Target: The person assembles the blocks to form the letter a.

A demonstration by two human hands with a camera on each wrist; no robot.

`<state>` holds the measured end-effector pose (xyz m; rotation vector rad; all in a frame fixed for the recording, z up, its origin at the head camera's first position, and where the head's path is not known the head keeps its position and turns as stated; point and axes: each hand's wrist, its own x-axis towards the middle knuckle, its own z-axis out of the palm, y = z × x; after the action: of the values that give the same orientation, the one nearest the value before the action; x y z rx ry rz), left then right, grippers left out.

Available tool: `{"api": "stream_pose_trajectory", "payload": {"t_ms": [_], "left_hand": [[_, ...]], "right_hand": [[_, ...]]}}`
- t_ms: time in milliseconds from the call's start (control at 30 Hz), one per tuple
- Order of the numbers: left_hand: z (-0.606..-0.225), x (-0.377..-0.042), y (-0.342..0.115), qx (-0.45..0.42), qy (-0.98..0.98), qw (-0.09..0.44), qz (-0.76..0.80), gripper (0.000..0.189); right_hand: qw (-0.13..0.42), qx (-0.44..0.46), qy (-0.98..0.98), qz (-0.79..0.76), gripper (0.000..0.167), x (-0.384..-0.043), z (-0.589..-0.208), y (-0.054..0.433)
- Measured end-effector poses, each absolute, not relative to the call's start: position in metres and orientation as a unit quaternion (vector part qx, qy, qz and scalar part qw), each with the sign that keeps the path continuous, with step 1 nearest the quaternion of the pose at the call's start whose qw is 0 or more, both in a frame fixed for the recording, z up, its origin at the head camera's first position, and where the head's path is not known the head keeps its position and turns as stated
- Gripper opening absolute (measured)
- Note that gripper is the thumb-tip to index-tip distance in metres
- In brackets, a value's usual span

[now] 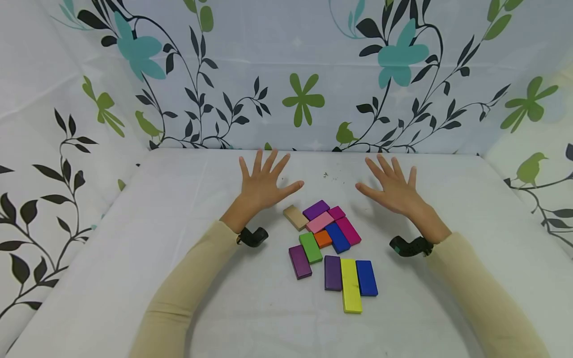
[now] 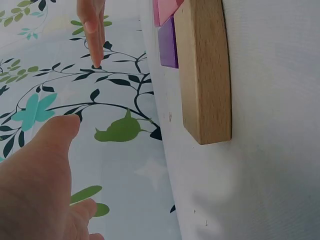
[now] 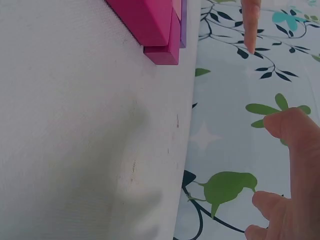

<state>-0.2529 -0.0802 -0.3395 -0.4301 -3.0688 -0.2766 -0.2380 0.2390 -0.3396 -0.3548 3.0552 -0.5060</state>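
Note:
My left hand (image 1: pixel 261 186) hovers with spread fingers above the table, up and left of a plain wooden block (image 1: pixel 295 218). Fingers likewise spread, my right hand (image 1: pixel 395 191) hovers to the right of two magenta blocks (image 1: pixel 348 231). Neither hand holds anything. Between them lies a cluster of touching blocks: purple (image 1: pixel 316 210), pink (image 1: pixel 319 222), blue (image 1: pixel 337 237), orange (image 1: pixel 323 238), green (image 1: pixel 311 247) and plum (image 1: pixel 300 262). Closer to me, a yellow block (image 1: pixel 351 293) lies between a dark purple block (image 1: pixel 333 273) and a second blue block (image 1: pixel 367 278). The left wrist view shows the wooden block (image 2: pixel 212 75) up close.
A white cloth covers the table (image 1: pixel 250 308). Behind it hangs a patterned curtain (image 1: pixel 277 49) with leaves, birds and flowers. Each wrist wears a small dark camera, one on the left (image 1: pixel 253 237) and one on the right (image 1: pixel 408 245).

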Motion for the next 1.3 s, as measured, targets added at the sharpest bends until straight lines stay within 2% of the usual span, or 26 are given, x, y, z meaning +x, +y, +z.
{"api": "stream_pose_trajectory", "payload": {"t_ms": [1033,1300], "left_hand": [[-0.366,-0.230,-0.083,-0.196,-0.978,0.018,-0.064,0.083],[-0.368,-0.225,-0.085,-0.250,-0.961,0.008,-0.116,0.077]], "right_hand": [[-0.003,-0.163,0.974,-0.155,0.081,-0.195,-0.360,0.234],[0.009,-0.173,0.971,-0.165,0.082,-0.187,-0.365,0.235]]}}
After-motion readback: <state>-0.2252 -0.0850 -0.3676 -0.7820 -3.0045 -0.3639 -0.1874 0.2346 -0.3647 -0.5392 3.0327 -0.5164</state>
